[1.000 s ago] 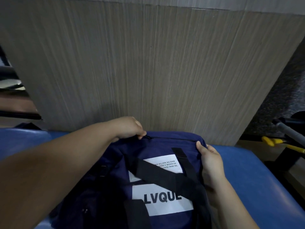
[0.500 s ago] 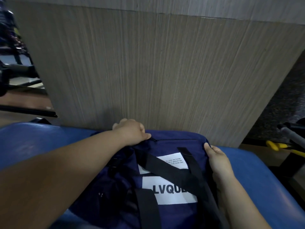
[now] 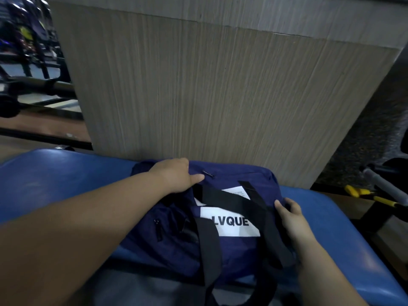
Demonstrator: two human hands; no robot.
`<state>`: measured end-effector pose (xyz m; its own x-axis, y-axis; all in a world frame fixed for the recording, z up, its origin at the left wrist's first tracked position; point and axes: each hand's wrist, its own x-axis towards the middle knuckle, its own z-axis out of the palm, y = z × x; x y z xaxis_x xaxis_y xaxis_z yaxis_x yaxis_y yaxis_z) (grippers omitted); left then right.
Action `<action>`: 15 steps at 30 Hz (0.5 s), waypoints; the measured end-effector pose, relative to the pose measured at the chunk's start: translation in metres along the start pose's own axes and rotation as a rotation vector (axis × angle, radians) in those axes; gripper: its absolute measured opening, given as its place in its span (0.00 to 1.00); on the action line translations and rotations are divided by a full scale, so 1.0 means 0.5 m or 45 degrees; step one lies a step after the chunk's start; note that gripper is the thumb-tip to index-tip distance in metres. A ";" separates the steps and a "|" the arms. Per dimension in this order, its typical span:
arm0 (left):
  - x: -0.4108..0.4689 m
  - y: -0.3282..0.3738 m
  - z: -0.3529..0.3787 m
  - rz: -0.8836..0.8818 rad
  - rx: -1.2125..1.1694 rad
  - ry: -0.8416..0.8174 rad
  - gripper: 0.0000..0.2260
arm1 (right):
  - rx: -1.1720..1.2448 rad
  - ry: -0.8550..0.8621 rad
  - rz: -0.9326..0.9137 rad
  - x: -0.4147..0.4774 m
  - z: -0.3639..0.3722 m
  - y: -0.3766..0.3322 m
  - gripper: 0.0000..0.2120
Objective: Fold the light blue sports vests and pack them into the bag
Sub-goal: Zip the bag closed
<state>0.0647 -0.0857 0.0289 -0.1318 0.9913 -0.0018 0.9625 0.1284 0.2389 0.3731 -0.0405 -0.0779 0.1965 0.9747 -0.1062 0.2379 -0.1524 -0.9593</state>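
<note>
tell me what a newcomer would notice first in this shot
A navy bag with a white label reading LVQUE and black straps lies in the middle on a blue padded bench. The left hand rests on its top edge beside the zipper pull, and the right hand holds its right end. A tall wood-grain panel fills the view behind.

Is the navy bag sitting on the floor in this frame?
No, the navy bag lies on the blue padded bench, with the left hand and the right hand on it.
</note>
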 end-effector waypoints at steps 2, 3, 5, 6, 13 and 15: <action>-0.019 0.001 0.004 -0.016 -0.030 -0.025 0.31 | -0.032 0.021 0.046 -0.006 -0.005 0.005 0.31; -0.028 -0.002 0.005 -0.019 -0.037 -0.040 0.32 | -0.056 0.022 0.061 -0.001 -0.009 0.014 0.28; -0.046 -0.011 0.006 -0.018 -0.032 -0.074 0.33 | -0.050 0.012 0.079 -0.010 -0.014 0.019 0.15; -0.053 -0.018 0.007 -0.020 -0.028 -0.092 0.33 | -0.052 0.004 0.090 -0.018 -0.017 0.017 0.12; -0.097 -0.058 0.024 0.022 0.130 -0.084 0.28 | -0.042 -0.106 0.085 -0.039 -0.043 0.029 0.07; -0.103 -0.057 0.021 0.035 0.170 -0.059 0.28 | -0.081 -0.002 0.051 -0.051 -0.038 0.034 0.06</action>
<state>0.0464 -0.1401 0.0122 -0.0970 0.9944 -0.0426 0.9890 0.1011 0.1080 0.3903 -0.0708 -0.0866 0.2055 0.9679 -0.1449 0.2896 -0.2016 -0.9357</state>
